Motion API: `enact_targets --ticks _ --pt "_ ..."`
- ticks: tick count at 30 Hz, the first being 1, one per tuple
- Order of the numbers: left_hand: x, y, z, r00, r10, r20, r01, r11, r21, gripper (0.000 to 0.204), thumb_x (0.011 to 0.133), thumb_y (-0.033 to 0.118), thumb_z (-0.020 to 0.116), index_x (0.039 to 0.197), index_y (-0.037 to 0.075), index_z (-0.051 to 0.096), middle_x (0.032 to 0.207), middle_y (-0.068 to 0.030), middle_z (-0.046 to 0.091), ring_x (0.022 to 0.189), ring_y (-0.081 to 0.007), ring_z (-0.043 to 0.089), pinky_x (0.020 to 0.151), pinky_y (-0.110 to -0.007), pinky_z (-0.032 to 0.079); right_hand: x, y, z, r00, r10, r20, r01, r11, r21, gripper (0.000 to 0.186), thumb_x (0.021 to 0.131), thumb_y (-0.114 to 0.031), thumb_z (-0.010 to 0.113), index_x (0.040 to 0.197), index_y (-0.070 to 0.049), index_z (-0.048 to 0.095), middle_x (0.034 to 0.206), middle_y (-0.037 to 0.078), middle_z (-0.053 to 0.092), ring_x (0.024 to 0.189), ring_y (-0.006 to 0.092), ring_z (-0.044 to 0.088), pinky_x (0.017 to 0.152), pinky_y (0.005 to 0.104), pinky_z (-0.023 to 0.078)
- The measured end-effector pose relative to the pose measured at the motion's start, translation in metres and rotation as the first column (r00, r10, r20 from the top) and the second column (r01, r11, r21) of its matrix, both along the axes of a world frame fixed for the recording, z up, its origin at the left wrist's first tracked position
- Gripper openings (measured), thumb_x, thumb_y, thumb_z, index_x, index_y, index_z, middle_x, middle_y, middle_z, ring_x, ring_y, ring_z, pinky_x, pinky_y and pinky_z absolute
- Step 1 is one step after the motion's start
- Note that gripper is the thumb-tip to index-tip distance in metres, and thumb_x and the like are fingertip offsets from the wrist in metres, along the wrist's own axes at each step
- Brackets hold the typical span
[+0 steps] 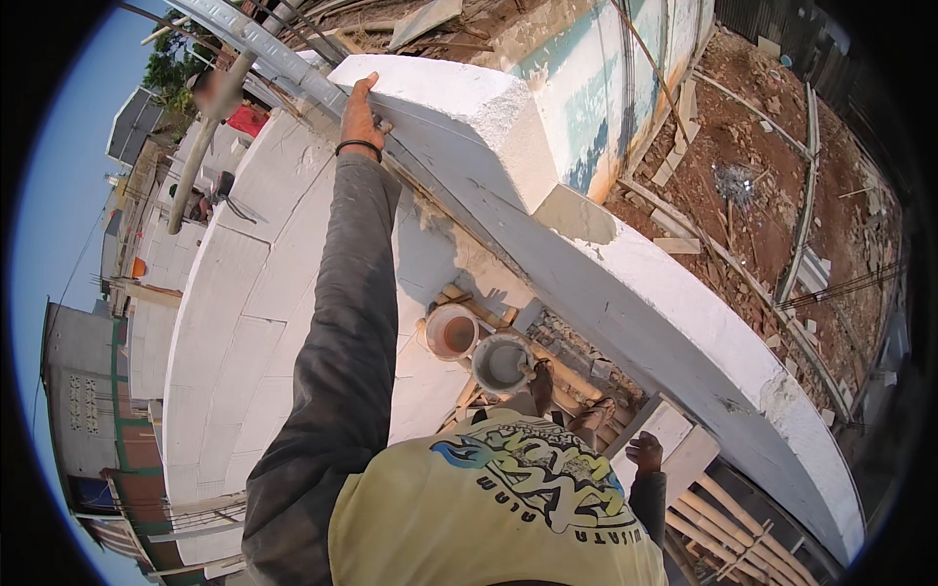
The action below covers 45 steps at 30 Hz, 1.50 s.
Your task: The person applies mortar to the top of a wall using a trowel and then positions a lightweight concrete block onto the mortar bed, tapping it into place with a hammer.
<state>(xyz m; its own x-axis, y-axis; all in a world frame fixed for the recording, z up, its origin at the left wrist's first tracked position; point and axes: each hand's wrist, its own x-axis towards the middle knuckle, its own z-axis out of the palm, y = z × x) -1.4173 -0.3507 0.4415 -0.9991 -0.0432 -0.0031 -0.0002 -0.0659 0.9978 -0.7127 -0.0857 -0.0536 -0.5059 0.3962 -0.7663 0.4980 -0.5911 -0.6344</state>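
Observation:
My left hand, with a dark band at the wrist, reaches up and grips the end of a white wall block at the top of the wall. Its fingers lie over the upper edge and the thumb is against the side. My right hand hangs low at the right, fingers loosely bent and apart, beside a pale block. I see nothing in it. Below me are a bucket with reddish-brown contents and a bucket of grey mortar, close to my feet on bamboo poles.
A long white wall curves along my right, with reddish rubble-strewn ground beyond. Another block wall stands left. A metal beam runs at the upper left, near a person in red. Bamboo slats lie lower right.

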Motion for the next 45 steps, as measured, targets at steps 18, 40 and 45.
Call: enact_targets --ticks 18,40,45 --pt "-0.006 -0.004 -0.015 0.979 -0.078 -0.188 0.105 0.985 0.139 0.09 0.07 0.042 0.08 0.14 -0.002 0.045 0.149 -0.0254 0.035 0.14 -0.0393 0.03 0.112 -0.057 0.025 -0.204 -0.035 0.305 0.779 0.558 -0.288 -0.312 0.742 0.593 0.025 0.097 -0.024 0.061 0.095 0.0 0.066 0.069 0.001 0.061 0.056 0.0069 0.052 0.051 0.0216 0.041" --pt "0.03 -0.006 0.009 0.97 -0.088 -0.226 0.116 0.987 0.109 0.094 0.071 0.046 0.08 0.141 -0.003 0.042 0.149 -0.0278 0.032 0.14 -0.0392 0.03 0.115 -0.054 0.021 -0.444 -0.054 0.416 0.678 0.727 -0.109 0.229 -0.067 0.971 0.087 0.082 -0.031 0.078 0.142 0.012 0.032 0.138 0.031 0.044 0.13 0.0391 0.045 0.106 0.0456 0.04" --pt "-0.002 -0.018 -0.014 0.978 -0.133 -0.159 0.128 0.991 -0.044 0.096 0.073 0.052 0.077 0.148 0.008 0.036 0.155 -0.0223 0.022 0.145 -0.0415 0.015 0.108 -0.064 0.026 -0.376 -0.075 0.416 0.525 0.732 -0.435 0.079 0.467 0.881 0.059 0.09 -0.02 0.069 0.138 0.005 0.044 0.119 0.021 0.057 0.109 0.0313 0.06 0.092 0.0405 0.049"
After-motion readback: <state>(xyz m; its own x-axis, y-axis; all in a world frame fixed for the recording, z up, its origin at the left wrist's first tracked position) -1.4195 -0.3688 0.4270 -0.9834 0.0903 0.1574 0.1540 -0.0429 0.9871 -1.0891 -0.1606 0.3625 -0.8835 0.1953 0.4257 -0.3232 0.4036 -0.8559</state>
